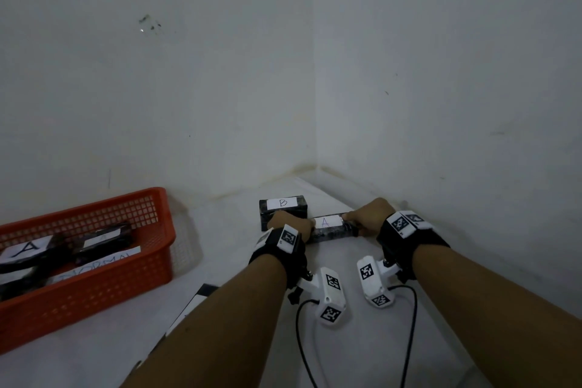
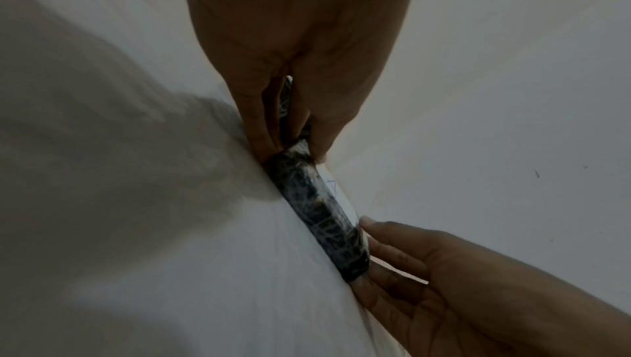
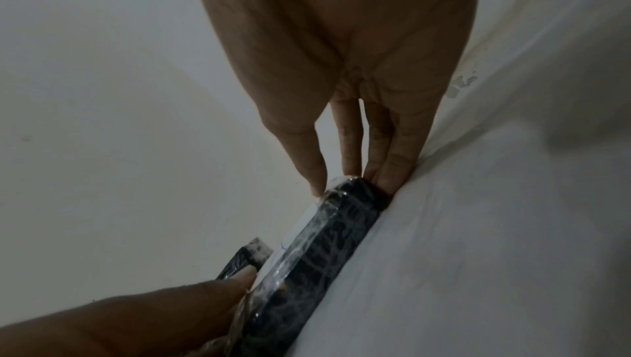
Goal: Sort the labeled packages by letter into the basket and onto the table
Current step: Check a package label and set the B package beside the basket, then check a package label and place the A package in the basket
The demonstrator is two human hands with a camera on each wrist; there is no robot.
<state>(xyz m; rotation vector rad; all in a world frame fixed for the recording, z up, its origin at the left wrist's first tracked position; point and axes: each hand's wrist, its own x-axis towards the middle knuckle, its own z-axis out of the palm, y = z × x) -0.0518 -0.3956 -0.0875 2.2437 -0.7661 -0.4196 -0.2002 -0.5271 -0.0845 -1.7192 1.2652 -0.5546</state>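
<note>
You hold the package marked A (image 1: pixel 327 228) by its two ends, low on the white table (image 1: pixel 346 261) near the corner of the walls.

Your left hand (image 1: pixel 291 224) pinches its left end and your right hand (image 1: pixel 370 217) pinches its right end, thumb on top and fingers under. Just behind it on the left lies the package marked B (image 1: pixel 282 208); whether the two touch I cannot tell. The wall (image 1: pixel 441 104) stands close on your right. Well off to your left sits the red basket (image 1: pixel 94 293), with several dark packages in it, one marked A.
</note>
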